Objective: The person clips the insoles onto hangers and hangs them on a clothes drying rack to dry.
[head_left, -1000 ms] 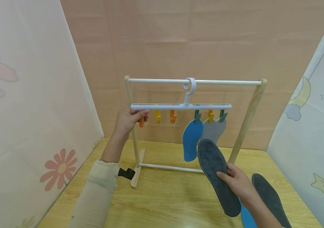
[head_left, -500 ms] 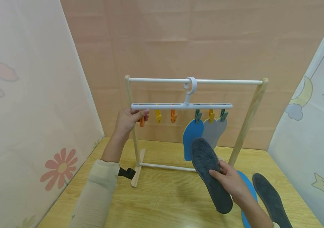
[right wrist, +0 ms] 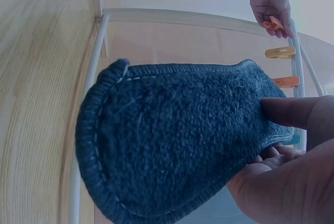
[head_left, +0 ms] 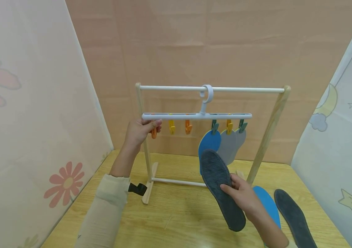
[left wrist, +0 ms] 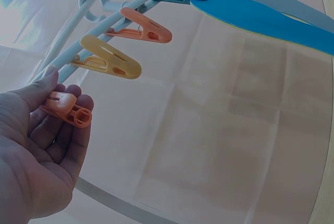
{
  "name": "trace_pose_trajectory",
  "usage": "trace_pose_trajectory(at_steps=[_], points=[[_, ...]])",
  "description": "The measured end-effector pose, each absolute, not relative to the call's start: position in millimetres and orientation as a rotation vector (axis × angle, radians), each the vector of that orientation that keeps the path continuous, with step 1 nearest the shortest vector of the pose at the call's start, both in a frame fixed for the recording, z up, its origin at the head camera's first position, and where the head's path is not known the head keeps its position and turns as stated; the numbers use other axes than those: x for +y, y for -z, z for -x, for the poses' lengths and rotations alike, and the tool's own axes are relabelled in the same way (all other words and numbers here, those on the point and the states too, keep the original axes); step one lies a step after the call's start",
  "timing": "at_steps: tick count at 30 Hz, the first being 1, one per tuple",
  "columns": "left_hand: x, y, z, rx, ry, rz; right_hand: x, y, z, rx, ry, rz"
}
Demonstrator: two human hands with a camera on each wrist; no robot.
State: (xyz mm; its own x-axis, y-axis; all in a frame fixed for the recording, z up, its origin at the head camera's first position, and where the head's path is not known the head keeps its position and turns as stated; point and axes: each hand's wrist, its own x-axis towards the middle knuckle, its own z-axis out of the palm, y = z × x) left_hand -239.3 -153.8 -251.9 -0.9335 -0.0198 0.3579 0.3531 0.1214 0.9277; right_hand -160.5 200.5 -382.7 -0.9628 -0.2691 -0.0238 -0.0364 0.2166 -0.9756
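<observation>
Dark grey insole [head_left: 216, 175] is in the right hand [head_left: 245, 195], tilted over the table [head_left: 151, 227]; thumb lies on the fluffy face and fingers are bent behind, so the gap between them is only the insole's thickness. In the head view it covers the lower part of one hanging insole; whether they touch, I cannot tell.

Six insoles can be counted: this one, three hanging, and two lying on the table at the right, namely one blue insole [head_left: 266, 201] and one second dark grey insole [head_left: 295, 215].

Six clips are on one white hanger [head_left: 176, 116], which is hooked on the top rail [head_left: 250, 90] of the rack. Three of them hold insoles: one hanging blue insole [head_left: 209, 140] and two light grey insoles [head_left: 227, 148]. Three others, two orange and one yellow, bear nothing. Left hand [head_left: 140, 132] pinches the outermost orange clip [left wrist: 62, 104] between thumb and curled fingers.
</observation>
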Motion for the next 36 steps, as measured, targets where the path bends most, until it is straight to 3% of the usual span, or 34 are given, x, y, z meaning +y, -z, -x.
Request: trace_pose_trajectory(at_steps=[36], points=[[-154.1, 252.7, 237.8, -2.118, 1.884, 0.316, 153.6, 378.7, 163.4, 2.253, 1.83, 0.486]])
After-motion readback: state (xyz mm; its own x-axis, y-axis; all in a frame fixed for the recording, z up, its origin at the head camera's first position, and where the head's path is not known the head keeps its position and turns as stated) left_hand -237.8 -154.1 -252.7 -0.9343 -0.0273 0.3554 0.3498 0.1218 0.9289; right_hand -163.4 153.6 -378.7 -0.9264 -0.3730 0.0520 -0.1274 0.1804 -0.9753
